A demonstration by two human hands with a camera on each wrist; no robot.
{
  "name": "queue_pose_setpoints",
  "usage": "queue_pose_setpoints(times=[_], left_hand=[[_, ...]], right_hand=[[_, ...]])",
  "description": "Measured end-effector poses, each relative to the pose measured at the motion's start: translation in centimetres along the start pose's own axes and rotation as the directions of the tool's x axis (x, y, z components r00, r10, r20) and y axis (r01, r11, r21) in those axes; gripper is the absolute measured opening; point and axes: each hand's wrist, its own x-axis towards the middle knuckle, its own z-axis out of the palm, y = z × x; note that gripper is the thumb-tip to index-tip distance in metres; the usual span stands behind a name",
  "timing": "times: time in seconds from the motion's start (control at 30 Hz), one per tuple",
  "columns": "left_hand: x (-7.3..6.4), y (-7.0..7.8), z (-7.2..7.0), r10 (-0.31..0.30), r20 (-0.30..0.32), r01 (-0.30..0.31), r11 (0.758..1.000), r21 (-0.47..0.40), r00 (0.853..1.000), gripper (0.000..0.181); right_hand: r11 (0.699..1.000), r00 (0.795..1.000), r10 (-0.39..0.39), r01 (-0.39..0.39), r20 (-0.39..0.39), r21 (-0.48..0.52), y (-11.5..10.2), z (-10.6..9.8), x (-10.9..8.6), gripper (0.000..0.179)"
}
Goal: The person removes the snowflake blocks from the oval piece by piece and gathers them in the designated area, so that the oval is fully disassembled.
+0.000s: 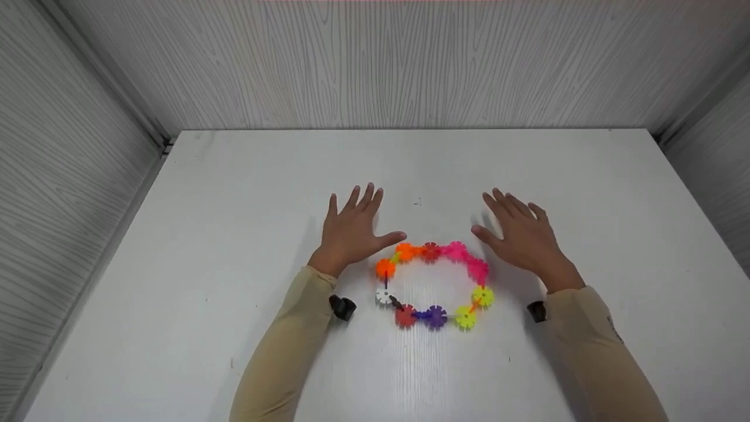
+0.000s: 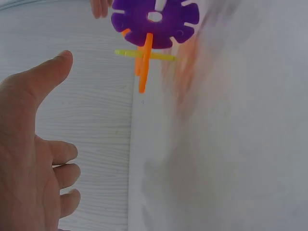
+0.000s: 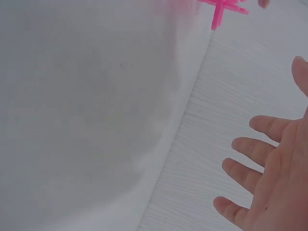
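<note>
On my head feed I watched a white surface spread across the middle and bottom of the frame. A ring of multicoloured notched discs lay on it, right of lower centre, with dark specks farther up.

Head view: from above, farthest off, facing forward and down; desk fills middle and lower frame, grained wall across top. Left wrist view: close, turned sideways, left fingers along left edge, purple disc at top. Right wrist view: close, tilted, right fingers lower right, pink pieces at top edge. Head view shares disc with left, pink pieces with right.
</note>
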Motion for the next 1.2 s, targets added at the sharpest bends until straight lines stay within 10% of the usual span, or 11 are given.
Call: queue_pose_setpoints(times=[0.53,1.2], left_hand=[[1.5,2.1,1.4,0.106,0.021,-0.092,0.930,-0.356,0.994,0.087],[2.2,3.4,3.3,0.196,0.122,-0.155,0.946,-0.285,0.973,0.067]], right_hand=[[0.975,0.969,-0.115,0.068,0.220,0.211,-2.5,0.5,1.2,0.073],[0.983,0.935,-0.109,0.052,0.337,0.173,-3.6,1.6,2.0,0.052]])
